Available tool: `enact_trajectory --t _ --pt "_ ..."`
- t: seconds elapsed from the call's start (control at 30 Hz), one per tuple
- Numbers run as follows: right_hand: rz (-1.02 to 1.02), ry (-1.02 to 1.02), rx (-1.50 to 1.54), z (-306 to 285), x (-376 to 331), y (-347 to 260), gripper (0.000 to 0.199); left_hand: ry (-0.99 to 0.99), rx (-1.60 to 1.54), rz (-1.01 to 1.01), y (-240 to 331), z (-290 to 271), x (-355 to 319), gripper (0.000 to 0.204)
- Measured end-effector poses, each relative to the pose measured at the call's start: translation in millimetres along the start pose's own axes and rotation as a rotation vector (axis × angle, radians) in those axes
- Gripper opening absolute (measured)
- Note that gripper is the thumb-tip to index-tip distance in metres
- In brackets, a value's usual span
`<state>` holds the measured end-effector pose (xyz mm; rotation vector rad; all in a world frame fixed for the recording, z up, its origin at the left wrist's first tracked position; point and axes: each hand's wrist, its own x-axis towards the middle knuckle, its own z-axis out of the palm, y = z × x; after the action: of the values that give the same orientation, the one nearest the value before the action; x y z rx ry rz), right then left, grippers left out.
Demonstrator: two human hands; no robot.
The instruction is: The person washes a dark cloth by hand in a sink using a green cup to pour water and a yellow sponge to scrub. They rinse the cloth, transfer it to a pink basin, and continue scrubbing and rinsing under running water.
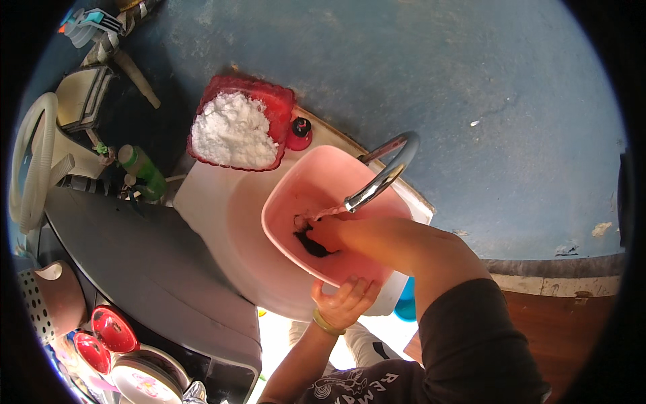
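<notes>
A pink plastic basin (289,195) rests tilted on the white sink (225,222). My left hand (345,301) is closed over the basin's near rim, thumb outside and fingers bent along the edge. My right hand (330,232) reaches down inside the basin, beneath the curved chrome faucet (377,188). Water seems to run from the spout beside that hand. A small dark, soft-looking thing (313,246) lies at the basin's bottom, right by my right fingers. Those fingers are mostly hidden, so whether they grip it does not show.
Behind the sink's left corner stands a red scalloped tray (281,104) heaped with white powder (232,128). Beside it is a red bottle with a black top (301,128). A grey appliance top (148,256) borders the sink on the left, with red bowls (114,328) and plates below.
</notes>
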<state>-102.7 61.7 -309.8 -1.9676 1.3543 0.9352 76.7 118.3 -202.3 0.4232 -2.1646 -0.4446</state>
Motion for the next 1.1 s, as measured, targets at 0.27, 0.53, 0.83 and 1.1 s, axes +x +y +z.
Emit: enact_trajectory --t 0.27,0.53,0.83,1.1 --pt "-0.204 0.008 0.062 -59.9 -37.5 -14.2 0.028 -0.044 0.073 -0.013 2.7 0.9 -8.0 0.033" --pt "-0.006 0.275 -0.336 -31.6 17.2 24.6 0.028 -0.021 0.084 -0.022 8.6 4.9 -5.2 0.032" --pt "-0.018 -0.064 -0.249 -1.2 9.5 6.1 0.03 -0.008 0.083 -0.031 5.3 3.3 -4.3 0.03" --pt "-0.014 -0.158 0.264 11.0 -3.0 -23.3 0.028 -0.027 0.076 -0.027 8.8 4.8 -0.9 0.029"
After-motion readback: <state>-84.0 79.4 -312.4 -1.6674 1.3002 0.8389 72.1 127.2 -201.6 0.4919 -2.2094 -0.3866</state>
